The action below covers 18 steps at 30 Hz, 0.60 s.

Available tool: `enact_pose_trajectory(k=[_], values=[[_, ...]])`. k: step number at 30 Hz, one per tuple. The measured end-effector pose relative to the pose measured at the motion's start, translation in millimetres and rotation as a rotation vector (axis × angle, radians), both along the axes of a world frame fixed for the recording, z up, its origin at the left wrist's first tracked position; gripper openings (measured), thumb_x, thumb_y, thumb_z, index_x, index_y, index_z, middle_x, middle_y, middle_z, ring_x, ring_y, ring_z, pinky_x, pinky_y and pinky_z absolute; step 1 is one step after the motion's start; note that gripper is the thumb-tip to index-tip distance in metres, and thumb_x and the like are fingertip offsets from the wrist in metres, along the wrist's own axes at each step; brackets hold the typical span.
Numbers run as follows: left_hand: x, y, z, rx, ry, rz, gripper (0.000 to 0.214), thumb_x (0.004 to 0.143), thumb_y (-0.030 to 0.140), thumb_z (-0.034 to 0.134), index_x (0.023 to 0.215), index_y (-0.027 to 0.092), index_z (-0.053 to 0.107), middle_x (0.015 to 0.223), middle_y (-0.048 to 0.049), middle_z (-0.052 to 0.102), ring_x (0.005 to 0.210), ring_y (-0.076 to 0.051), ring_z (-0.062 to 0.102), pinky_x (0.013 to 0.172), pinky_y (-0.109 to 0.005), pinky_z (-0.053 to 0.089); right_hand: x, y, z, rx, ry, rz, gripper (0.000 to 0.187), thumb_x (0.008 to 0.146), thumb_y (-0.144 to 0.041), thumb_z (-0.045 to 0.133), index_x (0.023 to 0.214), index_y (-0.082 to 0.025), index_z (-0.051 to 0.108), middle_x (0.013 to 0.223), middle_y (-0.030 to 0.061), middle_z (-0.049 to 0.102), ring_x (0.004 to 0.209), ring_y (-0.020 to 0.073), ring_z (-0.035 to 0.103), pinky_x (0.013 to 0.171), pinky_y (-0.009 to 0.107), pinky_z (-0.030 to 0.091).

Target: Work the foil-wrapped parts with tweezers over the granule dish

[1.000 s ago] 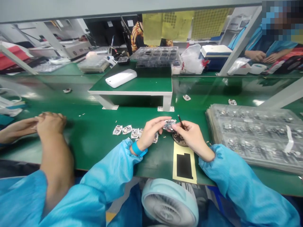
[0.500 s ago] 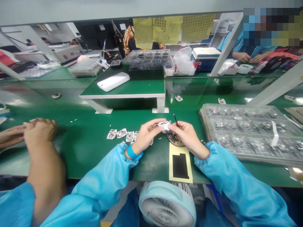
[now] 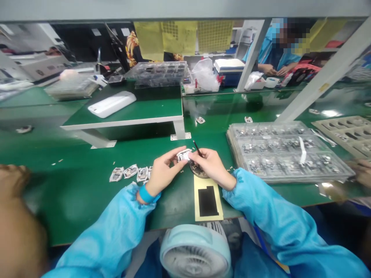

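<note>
My left hand (image 3: 162,170) grips a small white plastic housing (image 3: 183,155) between thumb and fingers, above the bench. Against the housing's right side press the fingertips of my right hand (image 3: 213,166), which also holds a slim dark stick-like tool (image 3: 198,148) pointing up and left. Its exact kind does not show. Below the hands lies a round dish (image 3: 198,172) of small dark bits, partly covered by my right hand. A yellow sheet (image 3: 197,212) bearing a black rectangle (image 3: 208,201) is nearer me. Several similar housings (image 3: 116,174) sit left of my left hand, some hidden behind it.
Stacked clear trays of small parts (image 3: 261,154) stand on the right. A raised green shelf (image 3: 139,120) carries a white oblong device (image 3: 112,104). A pale blue fan (image 3: 195,251) is at the bench's front edge. Another person's arm (image 3: 20,220) reaches in from the left.
The camera view has turned right, so everything sits further left. Both hands keep their hold on the housing, and the dark tool stays in my right hand.
</note>
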State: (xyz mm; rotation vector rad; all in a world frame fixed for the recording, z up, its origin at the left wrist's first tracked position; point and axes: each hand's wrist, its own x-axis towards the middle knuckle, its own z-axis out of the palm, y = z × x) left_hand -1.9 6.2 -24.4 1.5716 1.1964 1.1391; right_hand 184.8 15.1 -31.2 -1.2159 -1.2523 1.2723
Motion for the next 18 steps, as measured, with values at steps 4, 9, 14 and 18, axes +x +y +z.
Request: enact_pose_trajectory(k=[4, 9, 14, 18], values=[[1.1, -0.7, 2.9, -0.034, -0.006, 0.013, 0.055, 0.080, 0.041, 0.082, 0.130, 0.020, 0.072, 0.111, -0.0095, 0.077, 0.097, -0.024, 0.073, 0.087, -0.034, 0.061, -0.3, 1.9, -3.4, 0.096, 0.012, -0.018, 0.037, 0.076, -0.047, 0.082, 0.088, -0.017, 0.065, 0.080, 0.0005, 0.069, 0.072, 0.0130, 0.064, 0.070, 0.025, 0.050], [6.0, 1.5, 4.6, -0.144, -0.266, -0.070, 0.062, 0.073, 0.037, 0.089, 0.127, 0.013, 0.070, 0.123, -0.0155, 0.074, 0.114, -0.028, 0.071, 0.100, -0.039, 0.058, -4.0, -0.4, 1.0, 0.195, 0.108, 0.041, 0.038, 0.076, -0.041, 0.082, 0.100, -0.018, 0.063, 0.087, 0.0003, 0.069, 0.080, 0.0147, 0.067, 0.079, 0.028, 0.055], [4.7, 4.0, 1.5, -0.197, -0.220, -0.008, 0.056, 0.074, 0.041, 0.087, 0.122, 0.016, 0.072, 0.107, -0.0117, 0.078, 0.084, -0.022, 0.075, 0.070, -0.029, 0.062, -8.7, 1.0, -1.0, 0.162, 0.155, 0.071, 0.033, 0.079, -0.040, 0.078, 0.099, -0.018, 0.064, 0.086, -0.0003, 0.068, 0.077, 0.0149, 0.067, 0.076, 0.029, 0.056], [1.4, 4.2, -5.4, -0.226, -0.129, 0.063, 0.061, 0.075, 0.048, 0.084, 0.127, 0.020, 0.070, 0.090, -0.0063, 0.077, 0.049, -0.012, 0.058, 0.038, -0.020, 0.038, -9.7, 5.5, -10.0, 0.248, 0.044, 0.115, 0.024, 0.084, -0.036, 0.075, 0.096, -0.016, 0.071, 0.085, 0.0004, 0.071, 0.079, 0.0154, 0.066, 0.077, 0.027, 0.053]])
